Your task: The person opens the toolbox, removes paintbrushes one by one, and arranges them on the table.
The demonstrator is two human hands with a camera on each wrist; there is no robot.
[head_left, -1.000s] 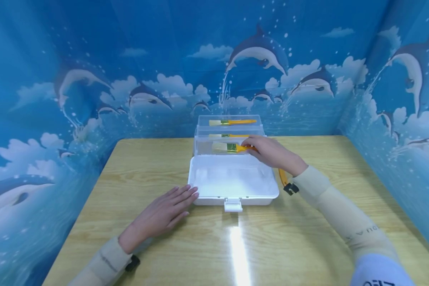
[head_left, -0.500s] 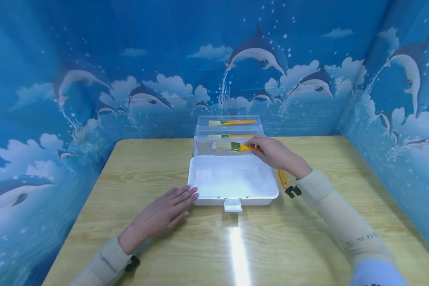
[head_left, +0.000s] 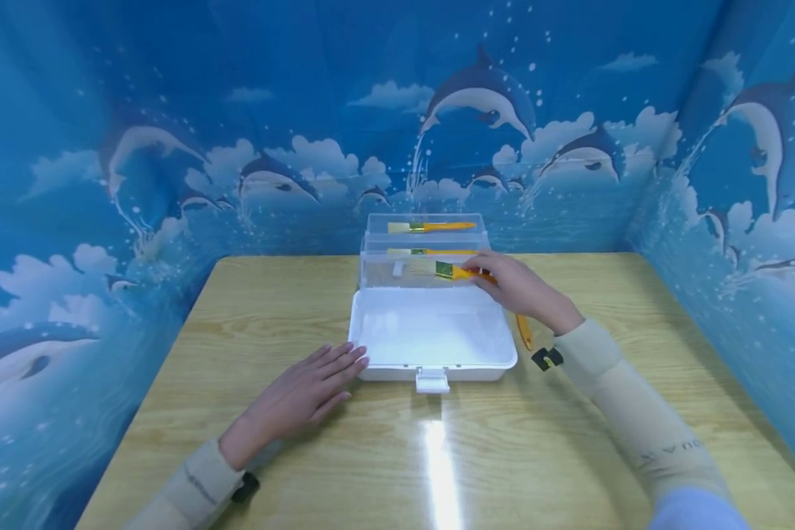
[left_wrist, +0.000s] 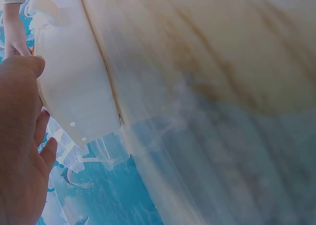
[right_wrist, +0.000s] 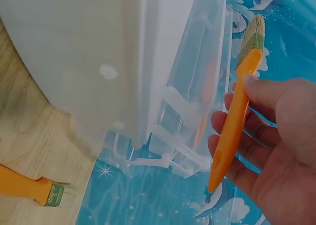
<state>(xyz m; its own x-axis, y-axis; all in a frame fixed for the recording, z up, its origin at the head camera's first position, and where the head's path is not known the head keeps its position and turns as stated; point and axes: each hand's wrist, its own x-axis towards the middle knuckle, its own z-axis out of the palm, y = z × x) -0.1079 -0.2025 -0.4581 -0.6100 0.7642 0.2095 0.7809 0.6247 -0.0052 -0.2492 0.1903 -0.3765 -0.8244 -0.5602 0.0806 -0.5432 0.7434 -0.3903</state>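
Observation:
My right hand (head_left: 520, 287) pinches the orange handle of a paintbrush (right_wrist: 236, 113), thumb on one side and fingers on the other. Its pale bristles point left over the lowest clear tray (head_left: 376, 274) of an open white storage box (head_left: 384, 374). My left hand (head_left: 305, 394) lies with straight fingers, the tips at the box's front left corner. Two more orange-handled paintbrushes rest in the trays behind, an upper brush (head_left: 437, 227) and a middle brush (head_left: 430, 252). In the left wrist view, my left hand (left_wrist: 24, 136) is beside the box wall (left_wrist: 74, 71).
Another orange-handled brush (head_left: 524, 333) lies on the wooden table (head_left: 271, 316) right of the box, partly hidden by my right arm. The box's white latch (head_left: 432, 380) hangs at its front. A blue dolphin-print curtain (head_left: 305, 110) surrounds the table's back and sides.
My right hand has drifted right with the paintbrush, so its bristles are now farther from the tray's left end. The left hand and the box have stayed put.

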